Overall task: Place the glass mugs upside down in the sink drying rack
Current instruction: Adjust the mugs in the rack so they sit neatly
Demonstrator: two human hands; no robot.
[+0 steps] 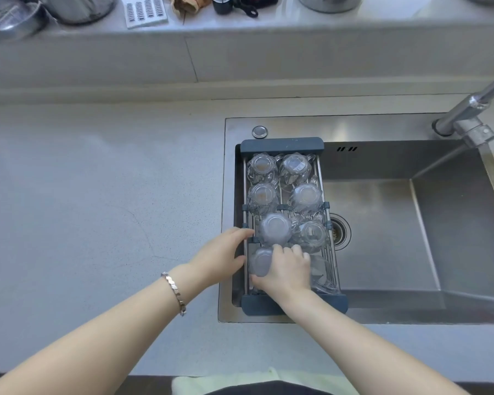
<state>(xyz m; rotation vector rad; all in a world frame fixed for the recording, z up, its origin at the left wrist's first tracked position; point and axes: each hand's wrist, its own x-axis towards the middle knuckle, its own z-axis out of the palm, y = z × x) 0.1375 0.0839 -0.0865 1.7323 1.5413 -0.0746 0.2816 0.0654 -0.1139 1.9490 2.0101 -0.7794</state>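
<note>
A grey drying rack (282, 145) spans the left end of the steel sink (411, 223). Several glass mugs stand upside down in it in two columns, among them one at the far left (261, 166) and one in the third row (275, 232). My right hand (285, 270) is closed over an upturned glass mug (259, 262) at the rack's near left. My left hand (224, 253) rests against the rack's left rail beside that mug, fingers touching its side. A clear glass piece (324, 276) lies at the near right of the rack.
The faucet (468, 109) reaches over the sink from the back right. The drain (338, 230) sits just right of the rack. Grey countertop (97, 209) extends to the left. Pots, a grater and a dark cup stand on the back ledge (240, 27).
</note>
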